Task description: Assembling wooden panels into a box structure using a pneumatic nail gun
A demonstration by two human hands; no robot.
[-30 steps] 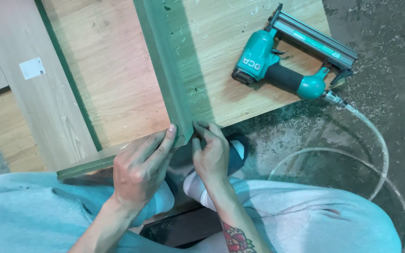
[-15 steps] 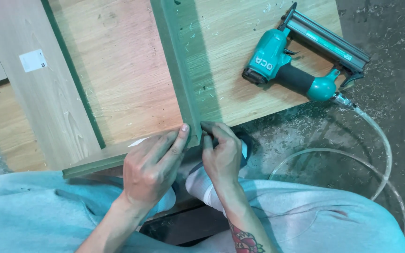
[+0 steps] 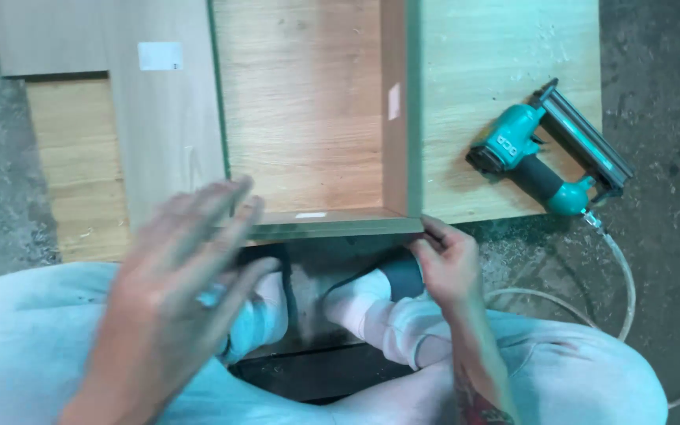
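Note:
A wooden frame of green-edged boards lies on the floor in front of me; its near board (image 3: 332, 227) meets an upright board (image 3: 400, 110) at a corner. My right hand (image 3: 444, 264) pinches that corner with its fingertips. My left hand (image 3: 179, 291) hovers blurred and empty, fingers spread, in front of the frame's near left end. A teal pneumatic nail gun (image 3: 548, 153) lies on the plywood panel (image 3: 497, 71) to the right, apart from both hands.
A pale air hose (image 3: 619, 275) runs from the nail gun and loops over the dusty concrete floor (image 3: 663, 102) at right. Flat pale boards (image 3: 151, 134) lie at left. My crossed legs in light trousers (image 3: 560, 354) and white shoes sit below the frame.
My left hand has let go of the frame corner and swung out to the left, open. The view has shifted so the frame sits squarer. My right hand stays at the corner.

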